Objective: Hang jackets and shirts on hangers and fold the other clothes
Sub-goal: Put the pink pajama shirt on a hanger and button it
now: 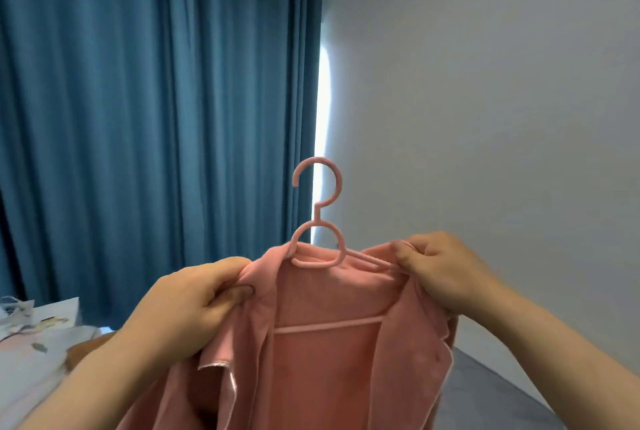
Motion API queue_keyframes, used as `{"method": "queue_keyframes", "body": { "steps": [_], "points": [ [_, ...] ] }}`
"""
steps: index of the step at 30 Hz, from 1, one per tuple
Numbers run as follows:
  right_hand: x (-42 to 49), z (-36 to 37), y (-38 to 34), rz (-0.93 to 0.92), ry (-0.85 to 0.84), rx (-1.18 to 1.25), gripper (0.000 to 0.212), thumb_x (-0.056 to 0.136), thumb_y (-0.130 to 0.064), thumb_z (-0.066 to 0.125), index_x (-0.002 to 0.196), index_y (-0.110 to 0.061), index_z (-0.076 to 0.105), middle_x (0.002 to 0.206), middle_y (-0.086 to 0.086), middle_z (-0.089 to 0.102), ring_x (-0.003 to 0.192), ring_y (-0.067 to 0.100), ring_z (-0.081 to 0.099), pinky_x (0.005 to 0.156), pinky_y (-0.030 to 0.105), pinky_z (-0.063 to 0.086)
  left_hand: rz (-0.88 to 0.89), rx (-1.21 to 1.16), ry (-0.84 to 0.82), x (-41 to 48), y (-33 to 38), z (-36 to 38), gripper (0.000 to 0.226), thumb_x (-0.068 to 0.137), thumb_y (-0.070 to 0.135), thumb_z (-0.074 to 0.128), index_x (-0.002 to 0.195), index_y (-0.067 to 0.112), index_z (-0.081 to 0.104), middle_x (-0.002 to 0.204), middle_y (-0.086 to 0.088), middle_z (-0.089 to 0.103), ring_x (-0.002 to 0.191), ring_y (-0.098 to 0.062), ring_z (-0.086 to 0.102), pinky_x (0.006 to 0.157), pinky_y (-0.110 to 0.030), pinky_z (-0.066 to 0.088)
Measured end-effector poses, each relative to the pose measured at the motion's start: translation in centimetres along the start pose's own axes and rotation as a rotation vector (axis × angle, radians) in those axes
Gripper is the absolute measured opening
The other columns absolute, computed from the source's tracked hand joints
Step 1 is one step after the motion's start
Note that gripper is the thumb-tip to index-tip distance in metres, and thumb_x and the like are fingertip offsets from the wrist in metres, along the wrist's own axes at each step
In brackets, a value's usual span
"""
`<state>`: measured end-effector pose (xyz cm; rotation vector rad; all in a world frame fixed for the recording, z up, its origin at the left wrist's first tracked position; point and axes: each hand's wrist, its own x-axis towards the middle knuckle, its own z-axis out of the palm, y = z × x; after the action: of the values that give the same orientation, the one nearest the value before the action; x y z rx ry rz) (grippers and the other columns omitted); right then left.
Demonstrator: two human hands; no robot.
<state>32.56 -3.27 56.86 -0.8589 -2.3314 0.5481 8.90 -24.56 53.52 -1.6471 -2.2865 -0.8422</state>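
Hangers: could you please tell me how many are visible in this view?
1. A pink hanger sits inside the pink shirt, held up before the curtain by the left hand and right hand. Others may be out of view.

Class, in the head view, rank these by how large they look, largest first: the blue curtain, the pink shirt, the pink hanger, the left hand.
1. Blue curtain
2. Pink shirt
3. Left hand and pink hanger: unsure, since the shirt covers much of the hanger.

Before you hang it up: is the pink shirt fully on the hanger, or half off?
Nearly on. The pink shirt drapes over the hanger, hook upright above the collar; the right arm shows bare beside the right hand.
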Motion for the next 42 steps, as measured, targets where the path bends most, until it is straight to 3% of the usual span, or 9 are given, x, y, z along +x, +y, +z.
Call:
{"method": "queue_keyframes", "body": {
  "steps": [3, 5, 8, 11, 13, 17, 19, 22, 42],
  "points": [
    [-1.6, -1.1, 1.9, -0.008, 0.218, -0.063, 0.049, 0.097, -0.038, 0.048, 0.058, -0.008, 0.051, 0.053, 0.000, 0.052, 0.058, 0.016, 0.050, 0.060, 0.038, 0.043, 0.058, -0.034, -0.038, 2.0, 2.8, 3.0, 0.031, 0.080, 0.053, 0.038, 0.099, 0.037, 0.055, 0.088, 0.025, 0.065, 0.082, -0.003, 0.060, 0.077, -0.033, 0.049],
    [-2.8, -1.7, 2.6, -0.017, 0.292, 0.053, 0.043, 0.098, -0.040, 0.047, 0.067, -0.017, 0.067, 0.062, -0.007, 0.065, 0.064, 0.009, 0.060, 0.065, 0.034, 0.048, 0.091, -0.054, -0.018, 3.0, 4.4, 4.4, 0.027, 0.082, 0.052, 0.041, 0.097, 0.034, 0.055, 0.082, 0.020, 0.065, 0.079, -0.006, 0.060, 0.074, -0.034, 0.049],
    [-4.8, -3.6, 2.8, -0.065, 0.054, 0.073, 0.036, 0.102, -0.040, 0.038, 0.101, -0.036, 0.074, 0.089, -0.027, 0.070, 0.089, -0.014, 0.060, 0.076, 0.016, 0.044, 0.092, -0.084, 0.029, 4.1, 5.6, 5.8, 0.010, 0.091, 0.041, 0.051, 0.095, 0.033, 0.056, 0.079, 0.018, 0.065, 0.079, -0.011, 0.060, 0.073, -0.036, 0.048],
    [-6.3, -6.4, 5.4, -0.042, -0.037, 0.001, 0.039, 0.094, -0.038, 0.038, 0.122, -0.034, 0.064, 0.122, -0.021, 0.064, 0.113, -0.006, 0.055, 0.100, 0.021, 0.042, 0.071, -0.162, 0.006, 5.1, 6.0, 7.4, 0.003, 0.092, 0.034, 0.055, 0.091, 0.035, 0.057, 0.079, 0.020, 0.065, 0.080, -0.008, 0.060, 0.073, -0.036, 0.048],
    [-7.0, -7.7, 7.7, -0.013, -0.019, -0.217, 0.031, 0.092, -0.033, 0.051, 0.121, -0.040, 0.061, 0.116, -0.026, 0.063, 0.107, -0.005, 0.055, 0.094, 0.025, 0.045, 0.073, -0.250, -0.018, 5.7, 6.3, 8.5, 0.005, 0.092, 0.033, 0.055, 0.089, 0.036, 0.057, 0.081, 0.022, 0.065, 0.080, -0.005, 0.060, 0.073, -0.036, 0.049],
    [-7.6, -7.5, 10.8, -0.035, 0.096, -0.335, 0.024, 0.093, -0.023, 0.060, 0.082, -0.045, 0.060, 0.074, -0.028, 0.061, 0.076, -0.003, 0.055, 0.066, 0.028, 0.039, 0.147, -0.266, -0.082, 6.8, 8.5, 10.9, 0.006, 0.091, 0.036, 0.054, 0.093, 0.041, 0.057, 0.083, 0.021, 0.066, 0.083, -0.006, 0.060, 0.076, -0.036, 0.049],
    [-7.4, -7.2, 12.4, -0.028, 0.174, -0.330, 0.008, 0.092, -0.025, 0.061, 0.090, -0.029, 0.067, 0.078, -0.017, 0.067, 0.075, 0.005, 0.058, 0.070, 0.035, 0.046, 0.172, -0.245, -0.114, 7.8, 9.9, 12.0, 0.007, 0.091, 0.036, 0.054, 0.090, 0.042, 0.055, 0.080, 0.019, 0.065, 0.081, -0.006, 0.059, 0.076, -0.035, 0.049],
    [-6.6, -7.8, 15.4, -0.003, 0.241, -0.308, 0.009, 0.092, -0.025, 0.061, 0.091, -0.020, 0.068, 0.079, -0.006, 0.068, 0.076, 0.016, 0.061, 0.072, 0.041, 0.049, 0.195, -0.226, -0.126, 9.4, 12.0, 13.5, 0.005, 0.092, 0.038, 0.052, 0.087, 0.039, 0.055, 0.076, 0.015, 0.063, 0.079, -0.010, 0.059, 0.074, -0.036, 0.049],
    [-4.5, -20.6, 42.3, 0.174, 0.228, -0.059, 0.015, 0.091, -0.022, 0.063, 0.095, -0.032, 0.072, 0.088, -0.019, 0.071, 0.086, 0.000, 0.065, 0.081, 0.029, 0.052, 0.278, -0.240, -0.169, 21.8, 32.5, 32.8, 0.009, 0.089, 0.039, 0.058, 0.099, 0.038, 0.059, 0.080, 0.017, 0.067, 0.082, -0.016, 0.063, 0.072, -0.037, 0.050]
  ]
}}
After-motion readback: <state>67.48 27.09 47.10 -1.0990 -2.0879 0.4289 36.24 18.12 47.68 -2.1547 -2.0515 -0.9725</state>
